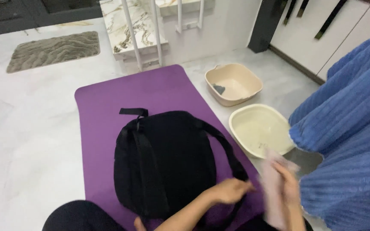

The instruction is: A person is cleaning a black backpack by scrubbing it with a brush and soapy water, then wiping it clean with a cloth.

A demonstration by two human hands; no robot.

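The black backpack point(165, 160) lies flat on the purple mat point(108, 102), its long axis running from the person toward the stairs, handle loop pointing away. Bare floor opens wide to its left; two basins point(253, 128) crowd its right. The left hand point(231, 191) pinches the backpack's strap, while the right hand point(287, 188) clasps a pale cloth point(273, 192) just beside it.

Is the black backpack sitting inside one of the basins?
No, the black backpack lies flat on the purple mat, while both basins stand beside the mat on the floor.
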